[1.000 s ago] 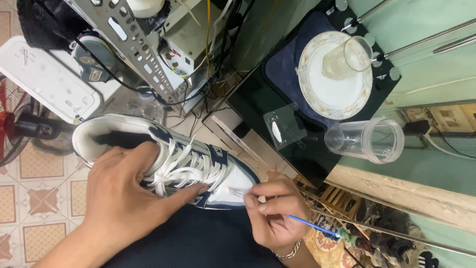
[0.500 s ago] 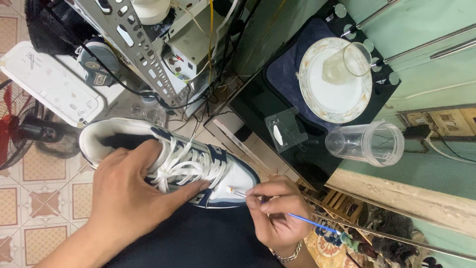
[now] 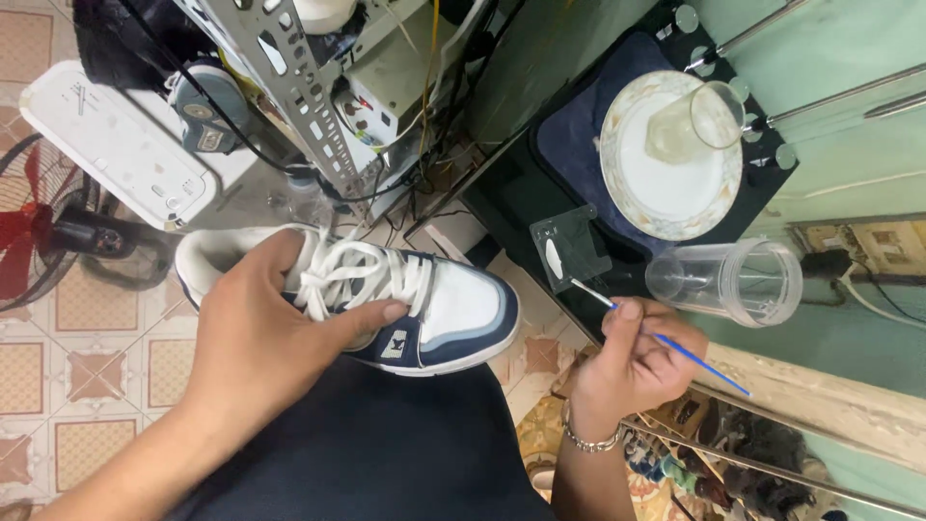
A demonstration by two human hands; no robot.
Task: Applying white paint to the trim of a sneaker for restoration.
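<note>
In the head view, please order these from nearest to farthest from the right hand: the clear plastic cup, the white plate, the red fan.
From the right hand:
1. Clear plastic cup, lying on its side just above the hand.
2. White plate, higher up on the dark cloth.
3. Red fan, at the far left edge.

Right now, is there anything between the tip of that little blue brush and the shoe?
Nothing visible. The right hand holds the blue brush tip-up beside the sneaker; only open floor lies between. The left hand grips the sneaker's laces side.

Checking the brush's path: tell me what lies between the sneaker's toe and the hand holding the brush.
In the head view, only patterned floor tile shows between the sneaker toe and the right hand holding the thin blue brush.
</note>
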